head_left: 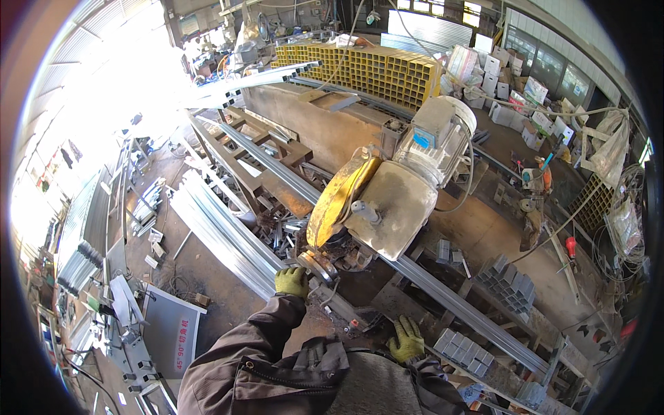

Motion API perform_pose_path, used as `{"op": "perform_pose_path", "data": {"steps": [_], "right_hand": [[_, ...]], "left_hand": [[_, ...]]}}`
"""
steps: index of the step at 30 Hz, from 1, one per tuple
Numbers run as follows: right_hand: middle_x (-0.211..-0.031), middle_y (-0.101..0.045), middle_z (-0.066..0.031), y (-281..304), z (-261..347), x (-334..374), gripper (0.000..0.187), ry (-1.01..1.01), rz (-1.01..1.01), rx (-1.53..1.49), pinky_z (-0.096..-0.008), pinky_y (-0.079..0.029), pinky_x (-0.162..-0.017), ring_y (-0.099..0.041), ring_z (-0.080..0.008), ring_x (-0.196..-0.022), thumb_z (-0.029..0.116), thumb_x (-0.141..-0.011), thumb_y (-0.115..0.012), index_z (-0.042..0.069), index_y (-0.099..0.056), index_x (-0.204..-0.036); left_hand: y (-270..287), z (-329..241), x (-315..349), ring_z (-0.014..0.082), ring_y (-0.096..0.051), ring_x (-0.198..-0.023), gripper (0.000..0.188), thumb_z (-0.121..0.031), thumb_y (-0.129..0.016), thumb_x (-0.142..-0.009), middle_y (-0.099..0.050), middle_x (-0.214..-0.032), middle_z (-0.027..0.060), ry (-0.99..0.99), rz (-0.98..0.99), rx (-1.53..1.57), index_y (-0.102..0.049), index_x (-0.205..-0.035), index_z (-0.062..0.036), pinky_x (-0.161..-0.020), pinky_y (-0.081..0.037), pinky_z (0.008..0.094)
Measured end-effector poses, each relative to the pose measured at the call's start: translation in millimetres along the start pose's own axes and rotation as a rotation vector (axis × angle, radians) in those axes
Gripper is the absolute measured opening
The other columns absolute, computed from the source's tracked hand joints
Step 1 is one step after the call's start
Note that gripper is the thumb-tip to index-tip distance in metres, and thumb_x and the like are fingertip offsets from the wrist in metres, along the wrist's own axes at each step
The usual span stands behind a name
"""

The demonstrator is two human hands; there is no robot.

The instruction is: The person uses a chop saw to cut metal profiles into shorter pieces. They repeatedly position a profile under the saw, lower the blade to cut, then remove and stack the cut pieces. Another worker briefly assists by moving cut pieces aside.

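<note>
My left hand (pixel 292 282), in a yellow-green work glove, is closed at the rim of a round metal handwheel (pixel 317 265) low on the front of a cut-off saw. The saw has a yellow blade guard (pixel 344 200), a dusty flat cover plate (pixel 394 214) and a grey motor (pixel 438 142). Beneath the saw head, long galvanized steel tubes (pixel 456 304) run across the bench from upper left to lower right. My right hand (pixel 406 339), gloved alike, has its fingers apart and holds nothing. It is beside the bench's near edge, left of short cut tube pieces (pixel 463 351).
Another stack of cut tubes (pixel 507 285) lies beyond the long tubes. Long silvery profiles (pixel 225 232) lie left of the saw. A grey machine panel (pixel 173 325) stands lower left. Yellow square tubes (pixel 360 66) are stacked behind, with white boxes (pixel 492 72) at far right.
</note>
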State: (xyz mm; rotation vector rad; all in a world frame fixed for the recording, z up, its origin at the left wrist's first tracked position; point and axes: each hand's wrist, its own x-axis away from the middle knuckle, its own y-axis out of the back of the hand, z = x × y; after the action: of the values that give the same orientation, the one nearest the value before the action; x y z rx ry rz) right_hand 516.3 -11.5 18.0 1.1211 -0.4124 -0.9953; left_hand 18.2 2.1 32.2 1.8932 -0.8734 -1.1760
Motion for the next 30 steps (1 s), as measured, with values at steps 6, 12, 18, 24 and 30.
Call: {"op": "perform_pose_path", "data": {"steps": [6, 12, 18, 24, 30], "right_hand": [[-0.181, -0.060, -0.0183, -2.2, -1.1, -0.2, 0.076, 0.007, -0.010, 0.002, -0.0546, -0.048, -0.139, -0.053, -0.0455, -0.167, 0.036, -0.098, -0.079, 0.012, -0.069, -0.170], [-0.182, -0.059, -0.0189, -0.7, -2.5, 0.6, 0.077, 0.007, 0.011, 0.001, -0.0548, -0.048, -0.139, -0.053, -0.0462, -0.167, 0.037, -0.100, -0.078, 0.013, -0.068, -0.172], [-0.183, -0.059, -0.0194, 1.7, -1.6, -0.5, 0.077, 0.010, 0.026, 0.003, -0.0552, -0.049, -0.138, -0.053, -0.0474, -0.167, 0.037, -0.100, -0.078, 0.011, -0.067, -0.172], [-0.182, -0.059, -0.0204, 3.8, 0.6, -1.1, 0.077, -0.004, 0.016, -0.021, -0.0551, -0.049, -0.138, -0.054, -0.0483, -0.166, 0.036, -0.100, -0.078, 0.010, -0.068, -0.171], [-0.181, -0.059, -0.0237, 3.0, 0.0, -2.8, 0.078, 0.015, 0.013, -0.042, -0.0575, -0.049, -0.138, -0.054, -0.0507, -0.166, 0.037, -0.097, -0.079, 0.005, -0.070, -0.168]], "left_hand": [[0.3, -0.6, 0.3, 0.0424, -0.081, -0.115, 0.026, -0.031, -0.081, -0.100, -0.088, -0.119, 0.0101, 0.008, 0.014, 0.000, -0.086, -0.123, -0.0195, -0.106, -0.058, 0.0621], [2.5, -1.7, 0.3, 0.0424, -0.080, -0.117, 0.027, -0.032, -0.080, -0.101, -0.088, -0.121, 0.0100, 0.012, 0.043, -0.036, -0.085, -0.124, -0.0191, -0.107, -0.058, 0.0617], [3.9, -1.9, 0.6, 0.0429, -0.080, -0.117, 0.027, -0.032, -0.079, -0.102, -0.088, -0.121, 0.0108, 0.011, 0.038, -0.012, -0.085, -0.125, -0.0188, -0.106, -0.058, 0.0619], [2.0, -0.8, -1.2, 0.0434, -0.080, -0.113, 0.025, -0.031, -0.080, -0.101, -0.087, -0.118, 0.0119, 0.002, 0.024, -0.018, -0.085, -0.121, -0.0184, -0.104, -0.059, 0.0618], [5.0, -2.5, -0.1, 0.0439, -0.081, -0.117, 0.027, -0.026, -0.079, -0.099, -0.089, -0.121, 0.0102, 0.026, 0.049, -0.008, -0.087, -0.123, -0.0187, -0.105, -0.060, 0.0616]]}}
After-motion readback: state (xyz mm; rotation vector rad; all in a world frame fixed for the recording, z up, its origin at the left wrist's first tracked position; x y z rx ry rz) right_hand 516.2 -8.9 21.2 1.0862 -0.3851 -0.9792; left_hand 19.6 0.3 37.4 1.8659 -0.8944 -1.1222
